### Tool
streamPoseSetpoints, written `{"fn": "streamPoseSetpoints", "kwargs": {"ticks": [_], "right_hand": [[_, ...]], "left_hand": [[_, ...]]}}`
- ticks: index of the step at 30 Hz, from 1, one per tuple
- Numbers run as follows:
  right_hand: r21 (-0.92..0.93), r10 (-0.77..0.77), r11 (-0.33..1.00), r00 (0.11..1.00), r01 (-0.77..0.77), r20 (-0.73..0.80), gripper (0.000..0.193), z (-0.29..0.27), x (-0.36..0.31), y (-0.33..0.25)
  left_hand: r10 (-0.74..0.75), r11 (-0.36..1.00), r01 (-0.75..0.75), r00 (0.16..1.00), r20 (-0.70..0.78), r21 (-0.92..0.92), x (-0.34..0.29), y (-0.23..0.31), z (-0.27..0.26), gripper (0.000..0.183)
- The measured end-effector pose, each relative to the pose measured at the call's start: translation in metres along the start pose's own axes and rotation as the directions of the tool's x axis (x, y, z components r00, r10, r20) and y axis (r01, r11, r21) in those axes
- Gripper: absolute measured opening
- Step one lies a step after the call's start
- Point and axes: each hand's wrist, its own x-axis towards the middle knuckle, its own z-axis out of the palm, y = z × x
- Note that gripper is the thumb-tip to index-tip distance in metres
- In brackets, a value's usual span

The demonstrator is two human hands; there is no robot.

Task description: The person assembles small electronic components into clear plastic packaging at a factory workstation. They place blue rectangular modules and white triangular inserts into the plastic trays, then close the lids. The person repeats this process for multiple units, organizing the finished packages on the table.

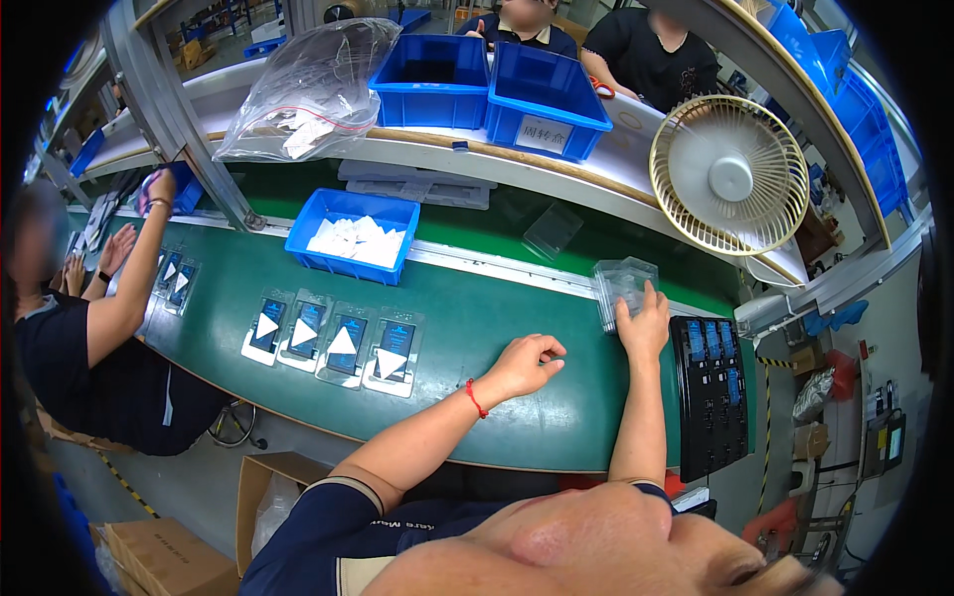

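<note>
My right hand (644, 323) reaches to a small stack of clear plastic trays (614, 273) at the right of the green table, its thumb and fingers gripping the near edge. My left hand (527, 366) hovers over the middle of the table, fingers loosely bent and apart, holding nothing. To its left stand several clear trays in a row, each with a dark blue flat rectangular piece and a white paper triangle on it; the nearest is this filled tray (392, 358). A black tray (714, 437) with several blue pieces lies right of my right forearm.
A blue bin (348, 266) of white paper pieces stands behind the row. On the shelf above are a clear bag (308, 89), two blue bins (427, 107) and a round fan (730, 179). A co-worker's arm (124, 298) works at the left; two people sit beyond the shelf.
</note>
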Motion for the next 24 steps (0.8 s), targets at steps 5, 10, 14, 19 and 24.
{"fn": "streamPoseSetpoints", "kwargs": {"ticks": [5, 10, 14, 19, 24], "right_hand": [[0.011, -0.027, 1.0, 1.0, 0.027, -0.015, 0.066, 0.0028, 0.0004, 0.0032], [0.0, -0.032, 0.999, 0.999, 0.032, -0.028, 0.066, 0.0046, 0.0003, 0.0042], [-0.002, -0.024, 1.0, 1.0, 0.024, -0.02, 0.065, 0.0023, -0.001, 0.0015], [0.011, -0.025, 1.0, 0.999, 0.026, -0.029, 0.065, 0.0023, -0.0003, 0.0024], [0.025, -0.009, 1.0, 0.999, 0.01, -0.04, 0.065, 0.0019, 0.0012, 0.0041]], "left_hand": [[-0.001, 1.0, 0.001, 1.0, 0.003, -0.002, 0.0001, -0.0004, 0.0003, 0.018], [0.007, 1.0, -0.007, 1.0, -0.001, 0.011, 0.0001, -0.0015, 0.001, 0.018], [0.015, 1.0, -0.015, 1.0, -0.006, -0.001, -0.0004, -0.0017, 0.0005, 0.018], [0.01, 1.0, -0.01, 1.0, -0.002, -0.01, -0.0012, 0.0003, 0.0002, 0.018], [0.009, 1.0, -0.009, 1.0, -0.009, -0.002, 0.0009, -0.0011, -0.0001, 0.018]]}}
